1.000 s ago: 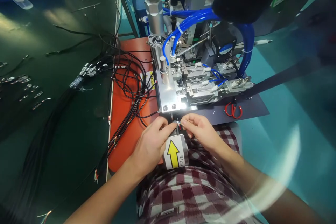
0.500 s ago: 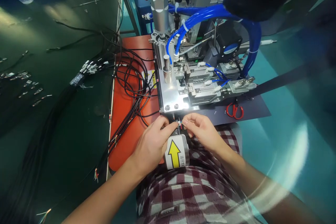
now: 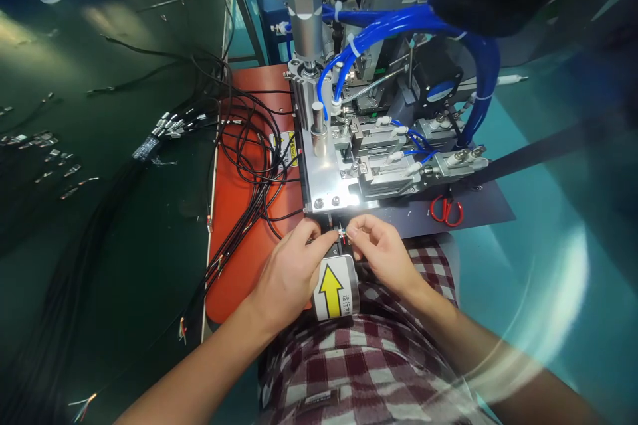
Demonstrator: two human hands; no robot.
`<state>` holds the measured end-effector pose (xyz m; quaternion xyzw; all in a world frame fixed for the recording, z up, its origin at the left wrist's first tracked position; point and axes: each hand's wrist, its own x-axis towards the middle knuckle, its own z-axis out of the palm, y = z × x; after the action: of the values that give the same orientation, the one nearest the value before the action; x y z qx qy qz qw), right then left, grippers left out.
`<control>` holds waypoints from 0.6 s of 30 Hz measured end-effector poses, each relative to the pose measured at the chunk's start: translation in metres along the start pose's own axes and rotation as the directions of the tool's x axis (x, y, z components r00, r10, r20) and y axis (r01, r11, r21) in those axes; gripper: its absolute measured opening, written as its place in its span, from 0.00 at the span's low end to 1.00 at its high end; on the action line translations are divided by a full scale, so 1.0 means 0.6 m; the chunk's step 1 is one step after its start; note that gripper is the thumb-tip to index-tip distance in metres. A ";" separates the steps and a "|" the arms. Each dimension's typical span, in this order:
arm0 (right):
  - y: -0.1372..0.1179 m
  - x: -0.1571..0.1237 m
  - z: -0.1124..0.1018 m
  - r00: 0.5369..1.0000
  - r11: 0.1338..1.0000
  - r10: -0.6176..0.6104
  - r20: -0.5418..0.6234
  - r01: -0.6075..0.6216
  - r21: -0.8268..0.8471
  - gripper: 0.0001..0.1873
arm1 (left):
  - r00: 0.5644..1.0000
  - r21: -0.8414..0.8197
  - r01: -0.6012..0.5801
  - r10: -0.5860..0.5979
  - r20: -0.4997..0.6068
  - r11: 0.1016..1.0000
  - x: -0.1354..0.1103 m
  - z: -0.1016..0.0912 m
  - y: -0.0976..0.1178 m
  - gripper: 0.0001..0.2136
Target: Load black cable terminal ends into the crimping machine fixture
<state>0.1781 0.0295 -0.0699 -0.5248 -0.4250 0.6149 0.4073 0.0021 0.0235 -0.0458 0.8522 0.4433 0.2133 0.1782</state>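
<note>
A small metal connector [image 3: 341,234] with a few thin coloured wires sits at the front edge of the machine, between my hands. My left hand [image 3: 289,265] is closed, its thumb and forefinger tips pressed on the connector's left side. From the right, my right hand [image 3: 383,249] pinches at the thin wires close to the connector; the fingertips partly cover them. Just below the connector is a rounded metal piece bearing a white label with a yellow arrow [image 3: 331,289].
Black cables [image 3: 259,186] loop over the orange board [image 3: 239,285] on the left. A bundle of cables with metal plugs [image 3: 172,125] lies on the dark table. The machine [image 3: 323,179] with blue hoses [image 3: 399,21] stands ahead; red-handled scissors [image 3: 446,210] lie right.
</note>
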 end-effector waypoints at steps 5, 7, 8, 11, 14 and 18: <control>0.010 -0.003 0.002 0.999 0.999 -0.035 -0.003 0.035 -0.008 0.12 | 1.000 0.013 0.009 -0.009 0.015 1.000 0.002 -0.002 0.001 0.13; 0.015 -0.004 0.003 0.997 0.997 -0.072 -0.013 0.072 -0.026 0.12 | 1.000 0.011 0.010 -0.010 0.014 1.000 0.003 -0.003 0.001 0.13; 0.018 -0.004 0.003 0.996 0.995 -0.091 -0.018 0.090 -0.039 0.12 | 1.000 0.011 0.010 -0.010 0.011 1.000 0.003 -0.003 0.001 0.13; 0.022 -0.005 0.004 0.990 0.988 -0.138 -0.025 0.135 -0.079 0.11 | 1.000 0.019 0.007 -0.007 0.007 1.000 0.003 -0.003 0.002 0.13; 0.022 -0.005 0.004 0.990 0.987 -0.139 -0.025 0.137 -0.082 0.10 | 1.000 0.029 0.011 -0.011 0.014 1.000 0.003 -0.003 0.003 0.13; 0.020 -0.006 0.002 0.996 0.995 -0.089 -0.013 0.088 -0.045 0.11 | 1.000 0.063 -0.003 0.001 0.025 0.998 0.005 -0.003 0.005 0.12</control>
<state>0.1766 0.0224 -0.0800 -0.5190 -0.4582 0.5826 0.4257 0.0049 0.0245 -0.0420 0.8604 0.4467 0.1890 0.1565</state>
